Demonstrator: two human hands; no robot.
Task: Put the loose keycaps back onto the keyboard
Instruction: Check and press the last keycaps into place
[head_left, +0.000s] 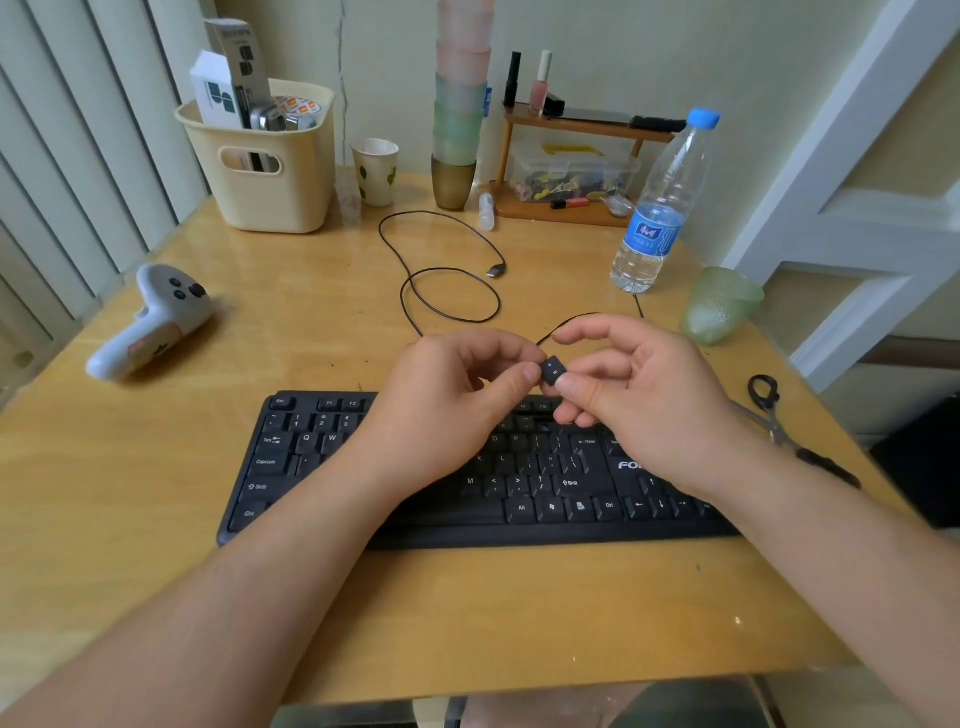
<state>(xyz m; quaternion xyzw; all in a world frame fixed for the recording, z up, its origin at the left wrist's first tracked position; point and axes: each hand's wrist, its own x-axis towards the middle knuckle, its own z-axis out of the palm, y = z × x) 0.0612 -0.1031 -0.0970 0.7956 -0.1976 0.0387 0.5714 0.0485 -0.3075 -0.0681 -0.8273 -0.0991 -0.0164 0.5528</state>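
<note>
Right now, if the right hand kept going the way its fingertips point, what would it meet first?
The right hand points left at the left hand; both pinch the keycap, so it would push into the left thumb, though depth is uncertain.

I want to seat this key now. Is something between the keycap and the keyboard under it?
No object blocks it. The keycap, pinched by the left hand and right hand, hangs above the keyboard. Only curled right fingers lie under it, hiding part of the top rows.

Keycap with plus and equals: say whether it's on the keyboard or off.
Off: both hands, left hand and right hand, pinch the keycap above the keyboard.
</note>
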